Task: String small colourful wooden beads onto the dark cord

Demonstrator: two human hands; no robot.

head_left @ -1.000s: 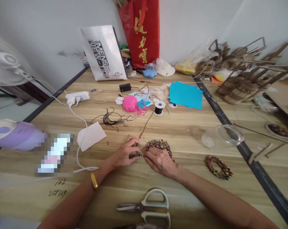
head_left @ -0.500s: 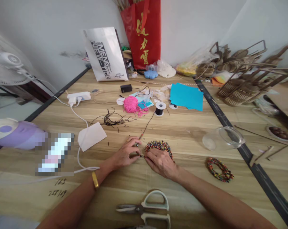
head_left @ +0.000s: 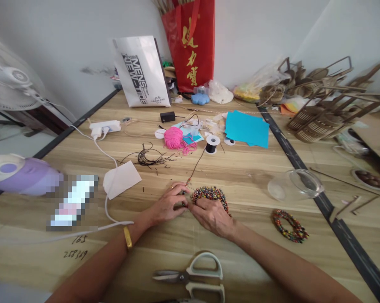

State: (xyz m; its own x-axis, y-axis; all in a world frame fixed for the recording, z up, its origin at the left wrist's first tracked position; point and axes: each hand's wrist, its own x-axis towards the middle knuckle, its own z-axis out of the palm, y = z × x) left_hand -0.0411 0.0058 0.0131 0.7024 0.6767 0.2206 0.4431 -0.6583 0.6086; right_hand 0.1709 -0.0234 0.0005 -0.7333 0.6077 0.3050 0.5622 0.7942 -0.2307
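Observation:
My left hand [head_left: 169, 204] pinches a dark beaded cord, its fingers curled round a short stretch of small beads. Close against it, my right hand [head_left: 212, 215] has thumb and forefinger closed on the same cord, near the left fingertips. A coil of multicoloured bead strands [head_left: 210, 193] lies just behind and partly under my right hand. From the fingers the black cord [head_left: 196, 166] runs back to a white-flanged spool [head_left: 211, 145], with a few reddish beads on it near my left hand. The exact grip point is small and partly hidden.
Scissors [head_left: 190, 275] with white handles lie in front of me. A second bead coil [head_left: 289, 226] and a clear jar [head_left: 295, 185] are at the right. Pink yarn [head_left: 173, 138], loose black cords [head_left: 150, 156] and a white card [head_left: 122, 179] lie beyond my hands. A phone [head_left: 73, 202] is at the left.
My right fingertips have come closer to the left ones, narrowing the beaded stretch between them. Both hands keep hold. The whole view has shifted slightly.

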